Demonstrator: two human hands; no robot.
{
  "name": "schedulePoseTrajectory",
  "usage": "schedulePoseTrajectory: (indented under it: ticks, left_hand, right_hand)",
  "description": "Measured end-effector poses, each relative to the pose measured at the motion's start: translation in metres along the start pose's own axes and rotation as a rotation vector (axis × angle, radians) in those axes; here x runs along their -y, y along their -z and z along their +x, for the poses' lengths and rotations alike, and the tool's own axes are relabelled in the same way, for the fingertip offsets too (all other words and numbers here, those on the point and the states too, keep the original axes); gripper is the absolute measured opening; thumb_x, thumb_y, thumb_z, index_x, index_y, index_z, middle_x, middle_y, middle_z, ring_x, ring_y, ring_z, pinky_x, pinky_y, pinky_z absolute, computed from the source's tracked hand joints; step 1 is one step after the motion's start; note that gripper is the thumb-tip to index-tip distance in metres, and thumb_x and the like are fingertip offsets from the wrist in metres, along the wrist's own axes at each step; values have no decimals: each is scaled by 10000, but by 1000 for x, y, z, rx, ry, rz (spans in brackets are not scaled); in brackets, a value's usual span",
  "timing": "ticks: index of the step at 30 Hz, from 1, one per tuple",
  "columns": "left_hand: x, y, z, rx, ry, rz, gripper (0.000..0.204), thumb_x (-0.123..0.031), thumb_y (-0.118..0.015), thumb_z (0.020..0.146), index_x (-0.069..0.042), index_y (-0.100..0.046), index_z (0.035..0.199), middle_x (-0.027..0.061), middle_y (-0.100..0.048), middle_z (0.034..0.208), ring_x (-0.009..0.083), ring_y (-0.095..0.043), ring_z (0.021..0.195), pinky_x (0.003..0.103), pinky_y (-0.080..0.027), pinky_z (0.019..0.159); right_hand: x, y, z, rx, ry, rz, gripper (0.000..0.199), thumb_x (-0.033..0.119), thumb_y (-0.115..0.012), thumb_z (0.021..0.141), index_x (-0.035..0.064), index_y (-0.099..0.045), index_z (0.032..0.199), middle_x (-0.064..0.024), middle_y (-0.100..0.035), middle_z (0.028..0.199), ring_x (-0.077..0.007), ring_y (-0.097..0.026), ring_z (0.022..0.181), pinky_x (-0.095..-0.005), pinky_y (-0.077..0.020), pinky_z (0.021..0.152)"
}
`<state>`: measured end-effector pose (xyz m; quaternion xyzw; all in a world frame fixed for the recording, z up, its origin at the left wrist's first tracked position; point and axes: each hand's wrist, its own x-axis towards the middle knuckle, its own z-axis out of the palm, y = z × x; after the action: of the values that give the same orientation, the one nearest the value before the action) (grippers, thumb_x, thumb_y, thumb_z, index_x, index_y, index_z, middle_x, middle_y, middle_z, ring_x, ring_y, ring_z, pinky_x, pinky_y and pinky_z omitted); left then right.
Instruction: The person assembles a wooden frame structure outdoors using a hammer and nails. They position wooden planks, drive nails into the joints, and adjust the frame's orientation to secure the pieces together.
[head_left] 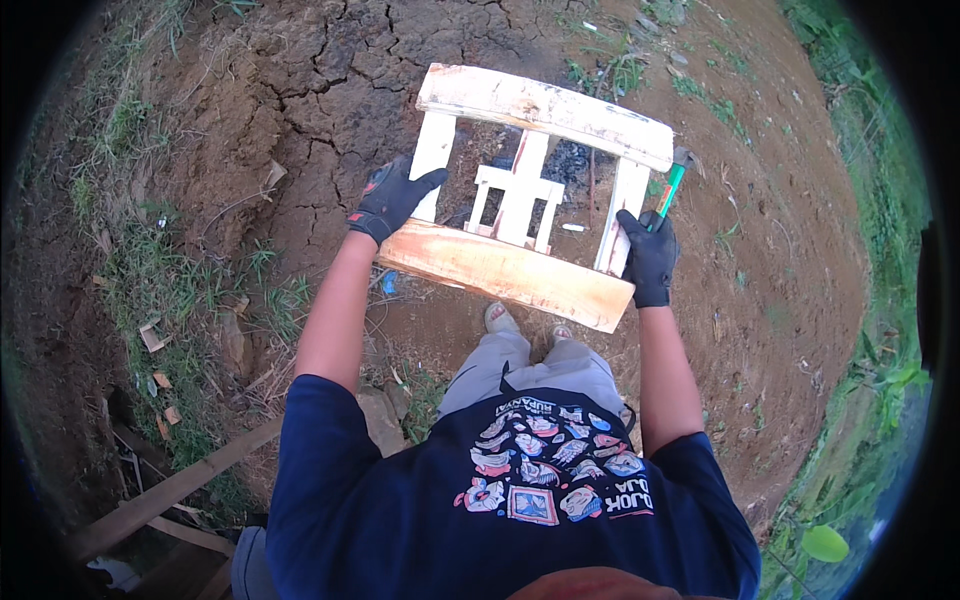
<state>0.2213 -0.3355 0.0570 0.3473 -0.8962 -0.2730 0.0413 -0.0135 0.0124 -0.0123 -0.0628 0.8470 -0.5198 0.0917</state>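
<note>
Both gloved hands, left (392, 198) and right (648, 258), grip clamped on white wooden frame (520, 190); right also holds hammer (672, 182).

Head cam; looks straight down; close.

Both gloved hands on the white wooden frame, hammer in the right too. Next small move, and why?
Probably lower the wooden frame onto the cracked dirt ahead. Left hand and right hand each grip a side post, holding it off the ground, and the right also pins a green-handled hammer, which looks unusable until the frame rests.
</note>
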Motion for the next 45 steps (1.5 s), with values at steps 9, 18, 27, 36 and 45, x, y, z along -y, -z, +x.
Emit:
schedulePoseTrajectory:
  ticks: [9, 18, 27, 36, 45]
  left_hand:
    - [35, 2, 92, 70, 38, 195, 790, -734, -625, 929, -72, -708, 1352, 192, -731, 1303, 391, -672, 1236, 493, -513, 1053]
    - [-30, -35, 153, 67, 157, 308, 923, -804, -528, 926, 0, -686, 1353, 282, -677, 1363, 448, -625, 1299, 520, -479, 1097]
    - [27, -32, 176, 198, 149, -307, 739, -577, -618, 1030, 33, -610, 1446, 156, -725, 1254, 282, -687, 1108, 406, -498, 1032]
    - [-46, 15, 159, 391, -50, -251, 651, -381, -678, 1057, 79, -541, 1496, 156, -668, 1351, 231, -637, 1164, 372, -486, 1049]
    - [-235, -10, 129, 737, -523, -194, 495, -342, -648, 1060, 81, -647, 1317, 140, -725, 1100, 215, -680, 962, 371, -539, 872]
  right_hand:
    - [28, -42, 39, 39, -65, -107, 566, 538, -917, 761, 65, -648, 915, -121, -715, 833, -261, -692, 755, -424, -546, 772]
    - [-3, -26, 106, 101, -179, 6, 510, 534, -866, 836, 53, -697, 831, -140, -741, 921, -274, -706, 845, -437, -547, 843]
    - [-43, -62, 100, 64, -33, 173, 678, 624, -851, 792, 41, -677, 1091, -211, -688, 1121, -378, -686, 1044, -482, -526, 903]
    - [-15, -4, 4, -115, -115, 307, 634, 574, -860, 780, 39, -571, 960, -178, -619, 1001, -345, -645, 975, -459, -490, 826]
    - [-15, 103, -154, -580, -425, 249, 643, 632, -831, 783, 42, -658, 972, -161, -652, 999, -335, -641, 967, -444, -486, 898]
